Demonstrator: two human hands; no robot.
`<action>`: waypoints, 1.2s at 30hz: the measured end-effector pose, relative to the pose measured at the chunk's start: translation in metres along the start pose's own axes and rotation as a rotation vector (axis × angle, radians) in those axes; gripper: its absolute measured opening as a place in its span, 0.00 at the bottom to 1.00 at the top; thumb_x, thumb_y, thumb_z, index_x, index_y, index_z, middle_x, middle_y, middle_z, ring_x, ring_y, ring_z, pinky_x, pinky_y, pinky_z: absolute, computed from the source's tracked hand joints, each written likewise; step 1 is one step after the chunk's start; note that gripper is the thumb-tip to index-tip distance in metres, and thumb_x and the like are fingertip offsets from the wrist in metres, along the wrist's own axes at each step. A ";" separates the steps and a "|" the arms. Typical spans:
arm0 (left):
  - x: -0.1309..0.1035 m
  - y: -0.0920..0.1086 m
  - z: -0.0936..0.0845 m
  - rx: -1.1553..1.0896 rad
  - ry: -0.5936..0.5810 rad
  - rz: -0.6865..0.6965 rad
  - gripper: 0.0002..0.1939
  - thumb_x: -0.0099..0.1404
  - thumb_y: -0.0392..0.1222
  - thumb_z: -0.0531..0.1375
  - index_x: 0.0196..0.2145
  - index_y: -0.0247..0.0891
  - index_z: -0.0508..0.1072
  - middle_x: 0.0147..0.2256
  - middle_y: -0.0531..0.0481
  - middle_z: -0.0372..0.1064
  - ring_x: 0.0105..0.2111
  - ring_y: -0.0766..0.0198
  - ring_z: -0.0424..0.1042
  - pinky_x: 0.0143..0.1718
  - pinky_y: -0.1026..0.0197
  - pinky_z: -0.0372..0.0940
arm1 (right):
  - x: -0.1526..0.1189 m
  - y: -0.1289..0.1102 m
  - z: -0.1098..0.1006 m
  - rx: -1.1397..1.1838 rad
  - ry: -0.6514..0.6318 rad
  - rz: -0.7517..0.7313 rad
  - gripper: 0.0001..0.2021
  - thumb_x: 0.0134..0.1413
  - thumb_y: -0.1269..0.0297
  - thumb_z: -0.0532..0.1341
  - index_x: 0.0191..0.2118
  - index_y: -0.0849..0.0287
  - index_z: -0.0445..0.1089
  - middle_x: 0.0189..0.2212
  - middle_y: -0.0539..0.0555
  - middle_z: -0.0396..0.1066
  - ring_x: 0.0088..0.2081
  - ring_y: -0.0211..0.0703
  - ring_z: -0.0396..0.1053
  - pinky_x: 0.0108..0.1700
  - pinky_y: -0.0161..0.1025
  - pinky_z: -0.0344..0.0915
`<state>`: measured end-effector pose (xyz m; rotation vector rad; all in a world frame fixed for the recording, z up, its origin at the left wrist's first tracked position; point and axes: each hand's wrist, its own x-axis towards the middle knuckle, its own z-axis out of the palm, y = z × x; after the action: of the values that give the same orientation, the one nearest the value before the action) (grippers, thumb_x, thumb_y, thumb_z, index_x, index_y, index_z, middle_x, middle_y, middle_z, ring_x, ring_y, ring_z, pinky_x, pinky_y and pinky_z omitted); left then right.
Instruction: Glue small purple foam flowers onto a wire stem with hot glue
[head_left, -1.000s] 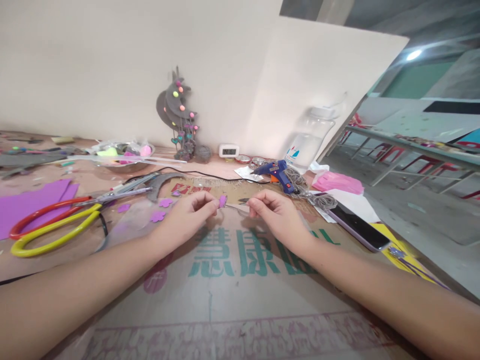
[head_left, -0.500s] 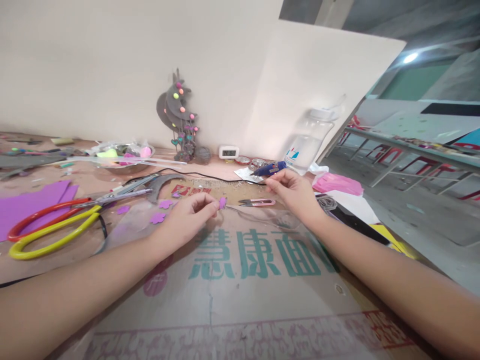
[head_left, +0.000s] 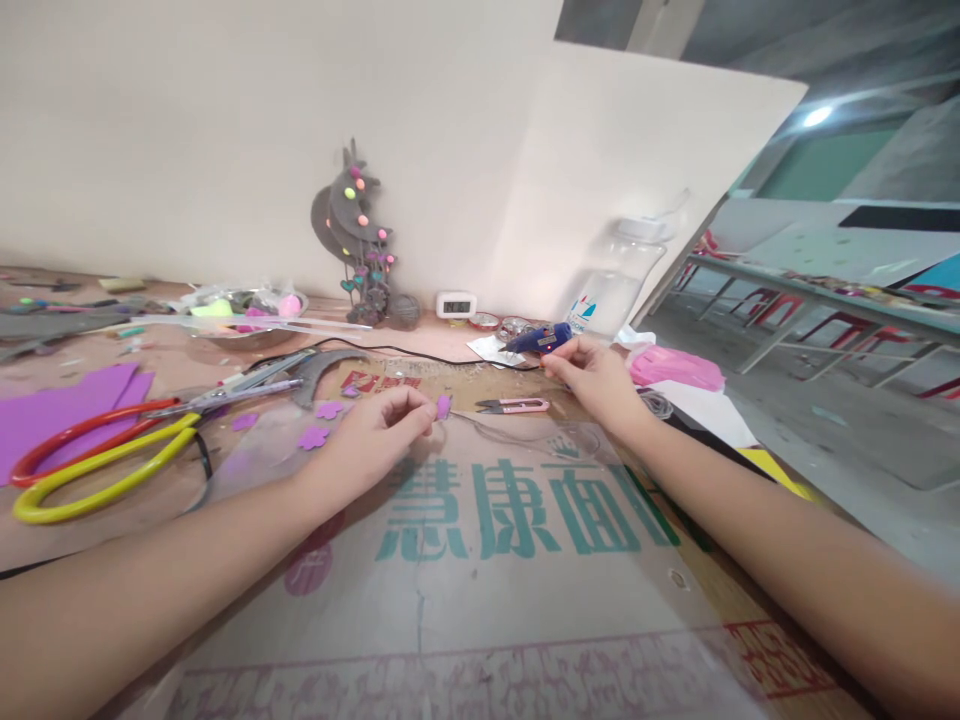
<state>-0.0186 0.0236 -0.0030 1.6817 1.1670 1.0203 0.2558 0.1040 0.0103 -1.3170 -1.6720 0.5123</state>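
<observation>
Between thumb and fingers, my left hand point(head_left: 390, 425) pinches a small purple piece point(head_left: 443, 406) over the cardboard point(head_left: 480, 600). A thin grey cord point(head_left: 502, 432) trails to the right from near that piece. My right hand point(head_left: 589, 372) is closed at the blue glue gun point(head_left: 536, 340), its fingertips on the rear part of it. The gun's nozzle points left. Pink-handled thread snips point(head_left: 514, 406) lie between my two hands. Purple flower cutouts point(head_left: 313, 438) lie left of my left hand.
Red-and-yellow-handled scissors point(head_left: 112, 455) and purple sheets point(head_left: 82, 405) lie at left. Behind stand a metal bowl point(head_left: 251, 338), a moon ornament point(head_left: 356, 225), a white timer point(head_left: 456, 304) and a water bottle point(head_left: 626, 275). A pink bag point(head_left: 679, 369) is at right.
My right hand has shifted slightly right at the glue gun. My left hand keeps its pinch on the purple piece, nearly unmoved.
</observation>
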 end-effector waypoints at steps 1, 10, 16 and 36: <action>0.000 0.001 0.000 0.005 0.001 -0.001 0.12 0.62 0.46 0.53 0.25 0.37 0.65 0.24 0.54 0.64 0.27 0.66 0.64 0.31 0.64 0.58 | -0.004 -0.004 0.003 -0.041 -0.033 -0.053 0.09 0.47 0.60 0.61 0.26 0.59 0.63 0.23 0.50 0.68 0.25 0.36 0.64 0.30 0.34 0.60; 0.000 -0.002 0.001 -0.012 -0.022 0.007 0.12 0.62 0.46 0.53 0.25 0.37 0.64 0.24 0.55 0.62 0.26 0.67 0.63 0.31 0.63 0.57 | -0.033 -0.012 0.022 -0.354 -0.228 -0.333 0.07 0.57 0.69 0.52 0.31 0.59 0.66 0.29 0.51 0.70 0.32 0.40 0.67 0.36 0.36 0.60; 0.001 -0.005 0.001 0.004 -0.022 0.011 0.14 0.63 0.48 0.52 0.26 0.37 0.64 0.23 0.55 0.62 0.26 0.67 0.64 0.30 0.63 0.57 | -0.030 -0.008 0.022 -0.336 -0.164 -0.317 0.04 0.53 0.66 0.58 0.29 0.59 0.65 0.27 0.51 0.69 0.30 0.40 0.67 0.34 0.36 0.61; 0.001 -0.004 0.000 -0.013 -0.047 0.020 0.13 0.63 0.47 0.52 0.26 0.37 0.63 0.23 0.55 0.62 0.26 0.66 0.64 0.30 0.63 0.57 | -0.025 -0.005 0.015 -0.467 -0.354 -0.420 0.08 0.51 0.61 0.61 0.36 0.58 0.69 0.36 0.54 0.72 0.38 0.44 0.69 0.41 0.40 0.64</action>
<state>-0.0191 0.0255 -0.0067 1.7016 1.1131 0.9936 0.2401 0.0825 -0.0032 -1.1808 -2.3967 0.1046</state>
